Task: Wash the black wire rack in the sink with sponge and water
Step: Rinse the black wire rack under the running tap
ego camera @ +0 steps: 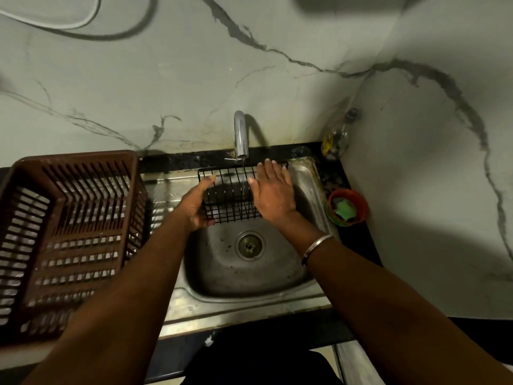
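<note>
The black wire rack point(231, 198) is held over the steel sink point(277, 276), under the chrome tap point(240, 137). A thin stream of water runs from the spout onto the wires. My left hand point(195, 204) grips the rack's left end, thumb on its upper rim. My right hand point(273, 190) lies flat on the rack's right side with fingers spread. The green sponge point(343, 208) sits in an orange bowl point(359, 200) to the right of the sink, untouched.
A large brown slatted plastic crate point(69, 234) fills the drainboard on the left. A clear bottle point(337, 137) stands in the back right corner against the marble wall. The drain point(249, 245) lies below the rack. A metal bangle point(316, 247) circles my right wrist.
</note>
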`<state>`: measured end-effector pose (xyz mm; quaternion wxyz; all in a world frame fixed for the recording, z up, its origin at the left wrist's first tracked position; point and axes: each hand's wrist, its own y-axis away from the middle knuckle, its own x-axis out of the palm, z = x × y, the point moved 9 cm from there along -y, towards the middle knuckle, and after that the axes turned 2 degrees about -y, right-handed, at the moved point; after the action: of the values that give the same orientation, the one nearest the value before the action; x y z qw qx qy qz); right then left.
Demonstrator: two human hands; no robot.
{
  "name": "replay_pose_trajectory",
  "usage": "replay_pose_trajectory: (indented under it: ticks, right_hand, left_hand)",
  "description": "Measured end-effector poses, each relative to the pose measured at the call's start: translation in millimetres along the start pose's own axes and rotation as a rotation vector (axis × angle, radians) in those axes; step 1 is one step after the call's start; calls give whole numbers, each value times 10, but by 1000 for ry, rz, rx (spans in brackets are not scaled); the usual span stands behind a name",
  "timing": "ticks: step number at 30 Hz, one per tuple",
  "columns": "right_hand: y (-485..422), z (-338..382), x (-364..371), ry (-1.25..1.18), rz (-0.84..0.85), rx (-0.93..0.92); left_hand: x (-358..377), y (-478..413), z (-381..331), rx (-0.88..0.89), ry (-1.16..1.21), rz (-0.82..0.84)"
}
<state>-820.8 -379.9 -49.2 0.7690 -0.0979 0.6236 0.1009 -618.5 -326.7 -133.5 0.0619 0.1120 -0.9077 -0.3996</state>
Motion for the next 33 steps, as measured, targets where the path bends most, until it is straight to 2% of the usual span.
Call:
replay_pose_trajectory:
  ticks: [4,7,11,14,17,20,23,24,27,30,33]
  right_hand:
    - [-112,236,44,41,77,-118]
    - [-152,63,4,27,67,17]
    - [-38,324,123,89,108,-155]
    - [-79,353,103,83,93,-86]
    - [-99,453,99,99,82,-132]
    - [-175,368,19,100,73,-92]
    - [-159,416,16,128,31,-189]
    - [-168,374,11,122,13,-181]
    - [-205,134,-28,94,7,-1]
    - [-143,271,41,104,27,-141]
    - [-140,293,72,66,31,-71]
  left_hand:
    - [-21,57,83,-45,68,17]
    - [-90,70,96,-51,89,15]
    - [-128,73,150,-75,118,25]
    - [-119,114,132,-55,115,26]
    - [-159,124,168,-78,168,13]
    - [-204,121,149,-65,177,-1]
    - [-208,137,144,-69,189,-11]
    - [-194,154,129,-58,182,-5]
    - [-200,181,116,-42,171,1]
    - [-178,225,85,-31,150,-4]
    - [-86,270,0,3,111,-15]
